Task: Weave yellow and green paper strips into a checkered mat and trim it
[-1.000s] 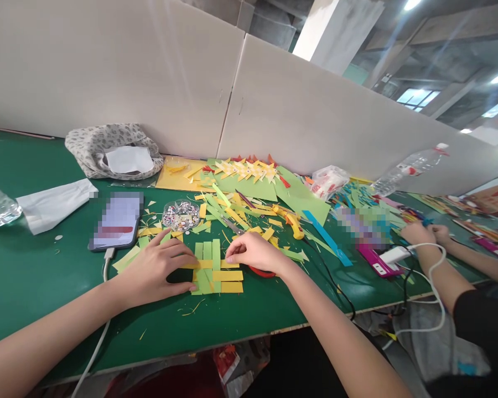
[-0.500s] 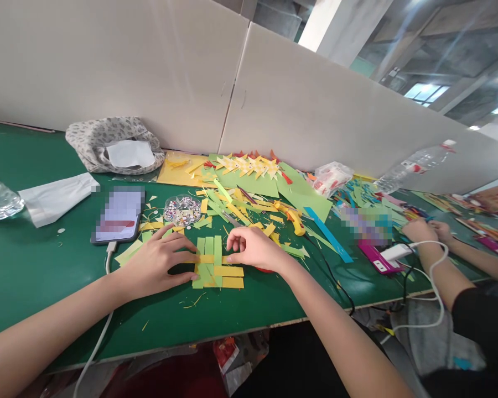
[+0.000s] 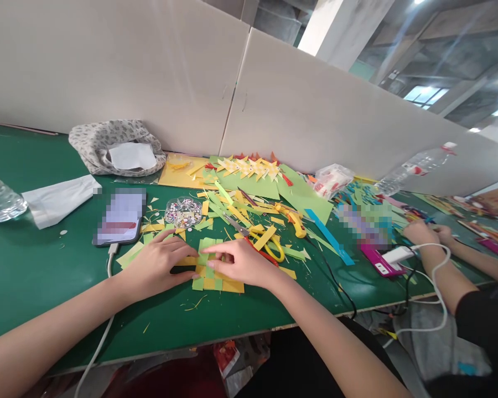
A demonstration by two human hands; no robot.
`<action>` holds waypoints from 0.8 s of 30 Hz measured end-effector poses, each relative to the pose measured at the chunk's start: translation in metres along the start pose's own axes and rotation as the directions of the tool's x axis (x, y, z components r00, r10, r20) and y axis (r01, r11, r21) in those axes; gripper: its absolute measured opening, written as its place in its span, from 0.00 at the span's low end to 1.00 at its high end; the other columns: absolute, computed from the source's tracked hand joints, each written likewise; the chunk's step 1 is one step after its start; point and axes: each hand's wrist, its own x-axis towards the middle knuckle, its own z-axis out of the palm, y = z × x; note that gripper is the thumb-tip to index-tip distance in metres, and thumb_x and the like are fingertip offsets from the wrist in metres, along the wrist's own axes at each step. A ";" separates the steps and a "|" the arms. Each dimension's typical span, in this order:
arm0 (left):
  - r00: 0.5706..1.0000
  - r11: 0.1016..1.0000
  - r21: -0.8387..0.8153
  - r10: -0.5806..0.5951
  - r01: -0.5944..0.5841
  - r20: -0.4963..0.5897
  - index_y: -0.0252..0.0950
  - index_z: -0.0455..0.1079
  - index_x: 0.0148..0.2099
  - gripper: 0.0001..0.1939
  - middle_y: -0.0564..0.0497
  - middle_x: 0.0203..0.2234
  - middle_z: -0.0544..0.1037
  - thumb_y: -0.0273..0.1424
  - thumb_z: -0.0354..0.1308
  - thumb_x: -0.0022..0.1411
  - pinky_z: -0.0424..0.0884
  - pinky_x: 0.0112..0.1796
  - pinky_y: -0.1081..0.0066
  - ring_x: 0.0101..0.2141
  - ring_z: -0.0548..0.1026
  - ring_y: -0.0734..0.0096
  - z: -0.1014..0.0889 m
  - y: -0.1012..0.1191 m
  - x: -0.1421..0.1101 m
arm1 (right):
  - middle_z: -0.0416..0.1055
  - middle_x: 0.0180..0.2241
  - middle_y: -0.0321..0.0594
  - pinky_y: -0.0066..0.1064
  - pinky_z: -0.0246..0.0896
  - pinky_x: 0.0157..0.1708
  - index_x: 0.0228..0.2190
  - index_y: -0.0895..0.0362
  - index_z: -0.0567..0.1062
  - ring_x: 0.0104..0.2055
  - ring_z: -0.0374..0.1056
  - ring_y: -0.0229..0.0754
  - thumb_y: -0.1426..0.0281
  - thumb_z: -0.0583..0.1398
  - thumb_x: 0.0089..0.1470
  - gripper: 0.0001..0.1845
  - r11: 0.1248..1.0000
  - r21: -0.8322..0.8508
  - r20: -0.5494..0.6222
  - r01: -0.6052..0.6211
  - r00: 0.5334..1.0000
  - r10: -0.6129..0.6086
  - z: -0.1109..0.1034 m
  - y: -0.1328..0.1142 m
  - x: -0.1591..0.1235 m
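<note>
A small mat of interlaced green and yellow paper strips (image 3: 228,286) lies flat on the green table, partly hidden by my hands. My left hand (image 3: 160,265) rests at its left edge, fingers spread, with thumb and fingertips touching the strips and a gap between them. From the right, my right hand (image 3: 243,262) reaches over the mat. Its thumb and index finger are at a green paper strip (image 3: 209,272) in the middle, the other fingers curled. Just beyond my right hand lie scissors (image 3: 279,250) with yellow and red handles, a yellow strip across them.
Paper scraps surround a clear case of small round pieces (image 3: 183,212). A yellow glue gun (image 3: 292,218), a phone (image 3: 122,215) on a white cable and a magenta power strip (image 3: 379,261) lie around. Another person's hands (image 3: 419,235) work at the right. A partition (image 3: 149,72) stands behind.
My right hand has moved left from the yellow strip's end onto the middle of the mat, uncovering the scissors. My left hand stays nearly still at the mat's left edge.
</note>
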 end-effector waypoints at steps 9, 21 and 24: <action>0.998 0.998 0.001 0.055 -0.055 0.025 0.41 0.70 0.38 0.11 0.53 0.34 0.77 0.38 0.49 0.62 0.58 0.50 0.59 0.36 0.74 0.67 -0.007 0.004 0.003 | 0.68 0.39 0.45 0.35 0.60 0.41 0.40 0.60 0.73 0.42 0.63 0.46 0.50 0.60 0.43 0.28 0.832 -0.500 -0.030 0.241 0.955 -0.295 0.011 -0.006 -0.005; 0.987 0.998 0.039 -0.050 0.056 -0.153 0.38 0.64 0.44 0.10 0.49 0.36 0.77 0.32 0.45 0.63 0.60 0.50 0.56 0.38 0.74 0.65 -0.011 0.006 -0.001 | 0.68 0.33 0.48 0.34 0.60 0.28 0.40 0.66 0.68 0.35 0.63 0.46 0.78 0.52 0.48 0.15 0.527 -0.805 0.118 0.271 0.945 -0.305 0.024 -0.021 -0.005; 0.983 0.997 0.048 -0.047 0.056 -0.178 0.38 0.63 0.43 0.08 0.49 0.36 0.77 0.31 0.45 0.63 0.60 0.49 0.56 0.38 0.74 0.65 -0.012 0.007 -0.001 | 0.67 0.32 0.47 0.33 0.59 0.26 0.36 0.65 0.69 0.34 0.63 0.46 0.79 0.53 0.47 0.12 0.496 -0.834 0.110 0.243 0.953 -0.282 0.026 -0.023 -0.003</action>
